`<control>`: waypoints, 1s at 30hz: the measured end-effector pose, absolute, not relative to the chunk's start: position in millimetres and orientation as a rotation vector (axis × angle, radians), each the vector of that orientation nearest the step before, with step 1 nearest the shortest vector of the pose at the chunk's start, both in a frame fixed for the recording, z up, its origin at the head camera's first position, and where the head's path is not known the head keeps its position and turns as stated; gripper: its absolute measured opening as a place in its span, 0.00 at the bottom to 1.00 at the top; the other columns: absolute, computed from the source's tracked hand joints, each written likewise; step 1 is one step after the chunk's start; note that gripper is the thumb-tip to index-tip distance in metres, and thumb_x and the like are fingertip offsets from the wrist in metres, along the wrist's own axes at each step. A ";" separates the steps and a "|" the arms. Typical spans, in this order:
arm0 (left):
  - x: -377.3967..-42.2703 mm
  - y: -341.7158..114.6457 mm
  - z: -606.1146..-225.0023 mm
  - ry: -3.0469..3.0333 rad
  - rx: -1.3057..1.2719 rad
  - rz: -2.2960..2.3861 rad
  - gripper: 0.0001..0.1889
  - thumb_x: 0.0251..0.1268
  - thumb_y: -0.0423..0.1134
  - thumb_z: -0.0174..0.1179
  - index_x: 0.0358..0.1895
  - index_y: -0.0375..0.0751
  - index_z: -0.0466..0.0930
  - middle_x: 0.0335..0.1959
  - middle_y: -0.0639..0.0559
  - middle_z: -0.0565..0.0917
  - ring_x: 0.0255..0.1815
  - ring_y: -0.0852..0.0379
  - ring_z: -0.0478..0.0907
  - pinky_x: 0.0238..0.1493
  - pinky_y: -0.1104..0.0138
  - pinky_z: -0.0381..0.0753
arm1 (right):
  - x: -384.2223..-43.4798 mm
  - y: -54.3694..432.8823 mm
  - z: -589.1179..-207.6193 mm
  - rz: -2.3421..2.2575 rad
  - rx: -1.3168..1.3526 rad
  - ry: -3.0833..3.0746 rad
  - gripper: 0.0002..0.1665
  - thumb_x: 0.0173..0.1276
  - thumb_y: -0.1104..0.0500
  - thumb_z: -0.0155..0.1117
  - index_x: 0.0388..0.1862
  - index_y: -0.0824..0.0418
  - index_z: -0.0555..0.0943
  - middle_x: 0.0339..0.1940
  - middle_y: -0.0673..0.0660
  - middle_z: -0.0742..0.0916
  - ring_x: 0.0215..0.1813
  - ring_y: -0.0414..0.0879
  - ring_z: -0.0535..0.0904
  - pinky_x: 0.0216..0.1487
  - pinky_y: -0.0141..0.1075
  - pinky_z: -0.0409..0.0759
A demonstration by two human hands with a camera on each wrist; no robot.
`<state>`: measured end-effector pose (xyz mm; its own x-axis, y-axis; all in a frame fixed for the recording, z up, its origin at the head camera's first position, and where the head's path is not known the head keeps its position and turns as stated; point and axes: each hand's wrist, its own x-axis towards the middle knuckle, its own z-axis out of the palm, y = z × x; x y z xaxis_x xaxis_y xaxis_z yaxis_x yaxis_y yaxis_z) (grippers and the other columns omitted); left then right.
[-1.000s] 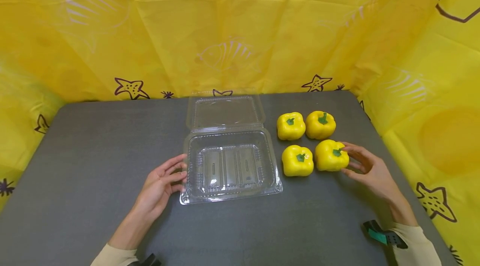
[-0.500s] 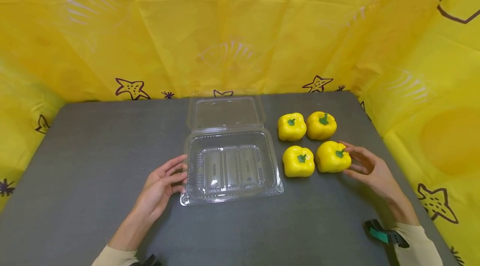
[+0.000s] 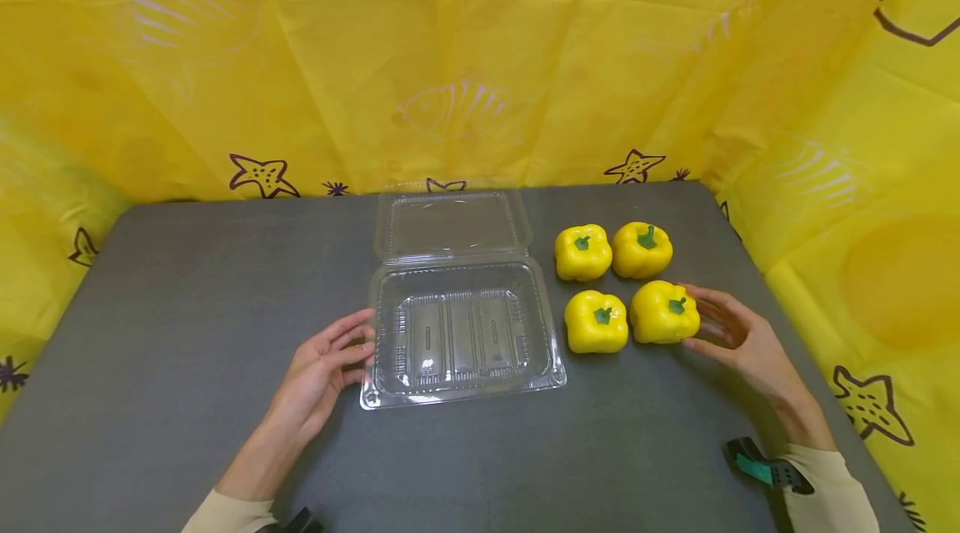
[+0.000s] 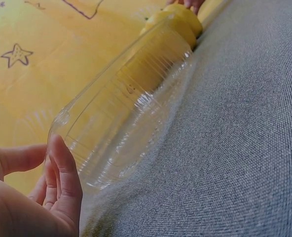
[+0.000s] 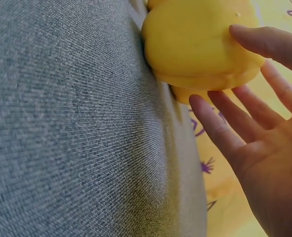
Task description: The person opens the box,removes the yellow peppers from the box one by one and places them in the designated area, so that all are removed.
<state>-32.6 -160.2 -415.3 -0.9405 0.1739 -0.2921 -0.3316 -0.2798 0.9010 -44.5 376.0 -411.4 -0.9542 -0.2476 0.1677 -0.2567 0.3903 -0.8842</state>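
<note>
A clear plastic clamshell container (image 3: 461,387) lies unfolded on the dark table, its lid (image 3: 452,224) laid back toward the curtain. My left hand (image 3: 318,379) touches the left rim of its base with relaxed, nearly straight fingers (image 4: 64,170). To the right stand several yellow bell peppers with green stems. Beside the front right pepper (image 3: 660,314) is my right hand (image 3: 746,345), its fingers loosely spread around the right side. The right thumb (image 5: 257,39) rests against that pepper. A front left pepper (image 3: 595,324) sits between it and the container.
Behind the front peppers stand a back left pepper (image 3: 582,254) and a back right pepper (image 3: 642,251). A patterned yellow curtain (image 3: 480,82) rises along the back and sides of the table (image 3: 202,308).
</note>
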 end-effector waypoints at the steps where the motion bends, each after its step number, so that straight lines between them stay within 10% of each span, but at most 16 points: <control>1: -32.7 -160.3 -415.3 1.655 -0.197 2.279 0.27 0.65 0.26 0.59 0.68 0.33 0.66 0.45 0.52 0.78 0.35 0.61 0.78 0.32 0.70 0.81 | -44.6 376.0 -411.5 1.661 0.481 -2.614 0.41 0.55 0.81 0.67 0.69 0.70 0.67 0.68 0.52 0.75 0.65 0.36 0.72 0.57 0.22 0.73; 17: -30.8 -161.5 -413.7 1.660 -0.203 2.290 0.25 0.65 0.26 0.59 0.65 0.37 0.69 0.44 0.53 0.78 0.34 0.62 0.78 0.31 0.71 0.81 | -43.9 380.8 -415.3 1.625 0.483 -2.649 0.42 0.55 0.80 0.67 0.69 0.69 0.67 0.69 0.53 0.75 0.65 0.36 0.72 0.59 0.24 0.73; 30: -29.4 -171.7 -411.4 1.845 -0.137 2.195 0.27 0.74 0.39 0.54 0.71 0.32 0.62 0.47 0.56 0.84 0.40 0.59 0.81 0.40 0.66 0.84 | -48.4 387.6 -397.6 1.494 0.441 -2.669 0.31 0.73 0.72 0.49 0.74 0.65 0.62 0.73 0.54 0.69 0.62 0.32 0.73 0.57 0.19 0.69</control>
